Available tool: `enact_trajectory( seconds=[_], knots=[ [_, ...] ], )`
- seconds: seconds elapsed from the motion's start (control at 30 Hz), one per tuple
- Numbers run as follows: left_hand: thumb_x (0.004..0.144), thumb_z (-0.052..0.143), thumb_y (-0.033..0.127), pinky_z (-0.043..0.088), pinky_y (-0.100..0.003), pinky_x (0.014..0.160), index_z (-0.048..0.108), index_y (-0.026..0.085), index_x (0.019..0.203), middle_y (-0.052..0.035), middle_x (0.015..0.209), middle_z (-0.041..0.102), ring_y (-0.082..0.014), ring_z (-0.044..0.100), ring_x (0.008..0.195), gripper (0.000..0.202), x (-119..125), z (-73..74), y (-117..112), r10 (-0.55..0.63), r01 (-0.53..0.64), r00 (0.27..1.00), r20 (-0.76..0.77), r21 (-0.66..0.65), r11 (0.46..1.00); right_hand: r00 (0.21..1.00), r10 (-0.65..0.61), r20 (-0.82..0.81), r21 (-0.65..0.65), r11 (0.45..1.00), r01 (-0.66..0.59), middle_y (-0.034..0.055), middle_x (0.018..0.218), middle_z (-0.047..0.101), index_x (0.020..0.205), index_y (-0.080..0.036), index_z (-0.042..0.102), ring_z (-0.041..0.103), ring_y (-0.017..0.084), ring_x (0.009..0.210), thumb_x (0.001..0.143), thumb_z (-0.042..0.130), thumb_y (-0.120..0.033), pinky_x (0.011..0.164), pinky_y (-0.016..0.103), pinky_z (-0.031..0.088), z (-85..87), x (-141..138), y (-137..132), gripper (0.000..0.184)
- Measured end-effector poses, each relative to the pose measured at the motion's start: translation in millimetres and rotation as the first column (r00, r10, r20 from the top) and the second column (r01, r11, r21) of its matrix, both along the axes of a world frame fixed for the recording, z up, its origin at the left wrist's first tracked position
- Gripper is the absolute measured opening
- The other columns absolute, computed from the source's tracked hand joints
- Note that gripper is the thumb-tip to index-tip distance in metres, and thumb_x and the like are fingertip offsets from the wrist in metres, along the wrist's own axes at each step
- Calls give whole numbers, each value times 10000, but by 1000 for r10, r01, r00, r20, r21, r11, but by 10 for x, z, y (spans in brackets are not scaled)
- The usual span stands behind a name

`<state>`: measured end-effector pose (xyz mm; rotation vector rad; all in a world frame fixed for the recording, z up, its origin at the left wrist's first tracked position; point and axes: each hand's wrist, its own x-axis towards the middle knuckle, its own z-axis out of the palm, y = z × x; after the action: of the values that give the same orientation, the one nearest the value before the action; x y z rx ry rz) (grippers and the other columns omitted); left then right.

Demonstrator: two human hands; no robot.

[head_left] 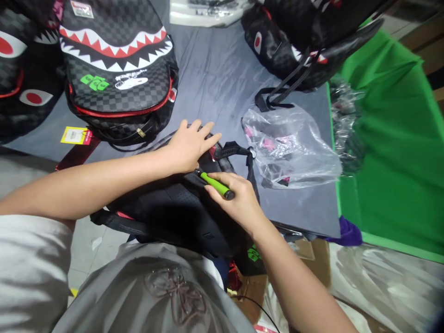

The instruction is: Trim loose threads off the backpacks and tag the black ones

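A black backpack (166,203) lies tilted across the table's near edge, its padded back and straps toward me. My left hand (189,145) presses on its upper part with fingers spread. In my right hand (237,194) is a slim tool with a green handle (217,185) and a black end cap. The tool's metal end points at the bag just below my left hand; its tip is hidden, so its exact kind cannot be told. A black strap with a buckle (236,150) lies right of my left hand.
A checkered backpack with shark teeth (118,55) stands behind, a yellow tag (76,135) beside it. More backpacks lie at left (31,69) and back right (294,46). A clear plastic bag (294,148) with pink-marked pieces sits right, near a green fabric bin (388,138).
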<state>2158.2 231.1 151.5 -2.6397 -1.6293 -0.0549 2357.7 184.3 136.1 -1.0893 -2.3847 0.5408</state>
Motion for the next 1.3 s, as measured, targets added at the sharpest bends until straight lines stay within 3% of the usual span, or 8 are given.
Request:
enact_trajectory(
  seconds=[0.27,0.63,0.87,1.3],
  knots=[
    [768,699,481,230,-541,1079,251,272,1521,-114,1588,252,-422,279,1352,901,16,-16,-2,6,-5,999,47,-22,1000,987,31,158,39,999,-38,54,911,757,1062,-225,723,690,213,794,840,682,-270,786,360,494,71,-81,56,230],
    [810,660,445,220,-513,1093,196,272,1540,-107,1606,215,-385,267,1374,882,22,28,-18,21,-22,1000,-20,-63,998,977,168,135,-35,986,-164,50,1016,756,1100,-201,717,702,209,879,867,618,-175,815,331,542,171,-141,110,254],
    [800,678,449,219,-514,1088,214,271,1533,-122,1597,228,-391,276,1372,886,24,39,-23,16,-16,1000,-4,-74,997,975,137,177,-57,990,-129,57,999,757,1100,-199,723,708,216,870,860,612,-164,807,329,548,206,-147,91,267],
    [812,670,445,216,-511,1090,137,300,1554,-96,1612,196,-392,252,1377,925,18,20,-16,22,-24,999,-42,-68,997,993,61,105,-69,996,-54,51,1004,758,1096,-195,723,713,206,866,856,640,-174,818,328,550,160,-141,55,254]
  ],
)
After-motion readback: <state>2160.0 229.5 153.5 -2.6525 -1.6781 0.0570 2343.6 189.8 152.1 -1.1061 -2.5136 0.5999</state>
